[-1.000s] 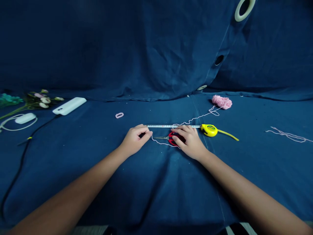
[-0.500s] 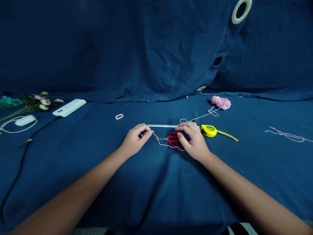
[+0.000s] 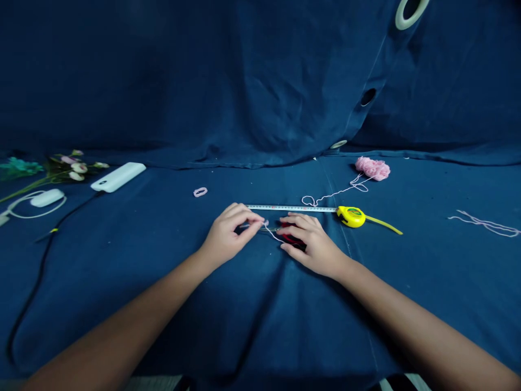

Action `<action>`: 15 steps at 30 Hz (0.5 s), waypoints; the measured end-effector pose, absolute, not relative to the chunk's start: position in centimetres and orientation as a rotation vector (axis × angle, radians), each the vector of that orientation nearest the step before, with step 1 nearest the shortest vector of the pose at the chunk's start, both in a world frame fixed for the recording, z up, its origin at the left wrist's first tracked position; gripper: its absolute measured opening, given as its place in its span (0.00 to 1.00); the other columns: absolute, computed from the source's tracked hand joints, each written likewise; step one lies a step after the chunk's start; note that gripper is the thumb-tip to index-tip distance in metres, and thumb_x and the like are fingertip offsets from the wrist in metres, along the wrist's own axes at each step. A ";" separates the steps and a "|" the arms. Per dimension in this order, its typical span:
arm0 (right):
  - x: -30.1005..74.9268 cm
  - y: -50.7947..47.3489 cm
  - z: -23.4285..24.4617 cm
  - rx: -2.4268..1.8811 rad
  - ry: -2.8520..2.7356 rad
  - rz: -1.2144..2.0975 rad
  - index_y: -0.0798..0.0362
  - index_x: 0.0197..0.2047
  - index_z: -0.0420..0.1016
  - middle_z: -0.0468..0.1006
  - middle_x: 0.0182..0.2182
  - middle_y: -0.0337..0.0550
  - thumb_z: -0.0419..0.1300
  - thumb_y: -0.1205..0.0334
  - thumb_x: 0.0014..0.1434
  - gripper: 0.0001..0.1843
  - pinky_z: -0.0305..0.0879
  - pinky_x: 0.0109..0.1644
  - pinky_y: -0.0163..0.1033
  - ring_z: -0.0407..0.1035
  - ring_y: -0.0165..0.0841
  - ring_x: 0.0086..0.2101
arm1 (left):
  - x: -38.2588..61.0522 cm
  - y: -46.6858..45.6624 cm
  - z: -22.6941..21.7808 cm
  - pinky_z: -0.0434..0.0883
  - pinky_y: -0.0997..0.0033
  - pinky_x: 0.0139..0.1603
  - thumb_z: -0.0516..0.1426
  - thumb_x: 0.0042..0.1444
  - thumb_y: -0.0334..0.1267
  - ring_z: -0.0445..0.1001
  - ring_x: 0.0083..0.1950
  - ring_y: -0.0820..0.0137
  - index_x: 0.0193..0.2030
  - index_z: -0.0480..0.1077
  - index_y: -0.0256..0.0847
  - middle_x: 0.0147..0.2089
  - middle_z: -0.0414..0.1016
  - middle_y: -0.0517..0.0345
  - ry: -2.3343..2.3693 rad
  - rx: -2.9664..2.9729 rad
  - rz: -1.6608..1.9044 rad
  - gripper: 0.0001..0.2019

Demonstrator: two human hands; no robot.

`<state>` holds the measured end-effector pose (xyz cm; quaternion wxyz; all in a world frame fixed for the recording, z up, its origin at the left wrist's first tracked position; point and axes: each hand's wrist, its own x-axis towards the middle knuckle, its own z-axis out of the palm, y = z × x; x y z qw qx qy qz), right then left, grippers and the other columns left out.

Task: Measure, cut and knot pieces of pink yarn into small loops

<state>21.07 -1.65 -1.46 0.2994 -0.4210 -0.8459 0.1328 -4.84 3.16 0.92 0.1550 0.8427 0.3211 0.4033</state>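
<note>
My left hand [image 3: 228, 236] pinches the end of a thin pink yarn strand [image 3: 272, 233] just below the steel tape. My right hand [image 3: 311, 241] lies over the red-handled scissors [image 3: 290, 239], fingers curled around the handles; most of the scissors are hidden under it. A yellow tape measure [image 3: 350, 216] lies to the right with its blade [image 3: 291, 207] pulled out leftward along the blue cloth. A pink yarn ball [image 3: 372, 168] sits behind it, a loose strand [image 3: 329, 194] trailing toward the blade.
A small pink yarn loop [image 3: 199, 191] lies left of the tape. Cut pink strands [image 3: 484, 224] are at far right. A white power bank [image 3: 118, 176], white charger with cable [image 3: 43, 198], black cord [image 3: 36, 271] and artificial flowers [image 3: 57, 168] are at left. Blue curtain with grommets [image 3: 409, 13] behind.
My right hand left the tape blade and yarn and settled onto the scissors handles. My left hand shifted slightly right with the yarn end. The strand between my hands has slackened and shortened.
</note>
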 end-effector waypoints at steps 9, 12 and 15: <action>19.7 -2.2 -0.8 -0.932 -2.201 0.452 0.46 0.45 0.78 0.81 0.53 0.44 0.59 0.59 0.71 0.06 0.61 0.67 0.57 0.68 0.44 0.61 | -3.5 0.6 1.2 0.69 0.63 0.47 0.62 0.66 0.40 0.73 0.42 0.65 0.39 0.80 0.45 0.38 0.79 0.56 0.752 2.486 0.909 0.06; 19.8 -2.2 -0.7 -0.956 -2.153 0.508 0.47 0.39 0.76 0.82 0.47 0.44 0.55 0.61 0.72 0.10 0.66 0.62 0.55 0.73 0.42 0.53 | -3.4 0.8 1.0 0.69 0.63 0.47 0.60 0.67 0.41 0.72 0.40 0.66 0.34 0.78 0.42 0.35 0.78 0.56 0.820 2.309 0.870 0.11; 19.8 -2.2 -0.4 -0.978 -2.099 0.551 0.47 0.43 0.76 0.81 0.46 0.45 0.53 0.61 0.73 0.10 0.67 0.59 0.53 0.73 0.41 0.50 | -3.3 1.1 0.6 0.68 0.67 0.40 0.58 0.68 0.43 0.71 0.36 0.69 0.34 0.78 0.40 0.34 0.76 0.57 0.862 1.959 0.777 0.14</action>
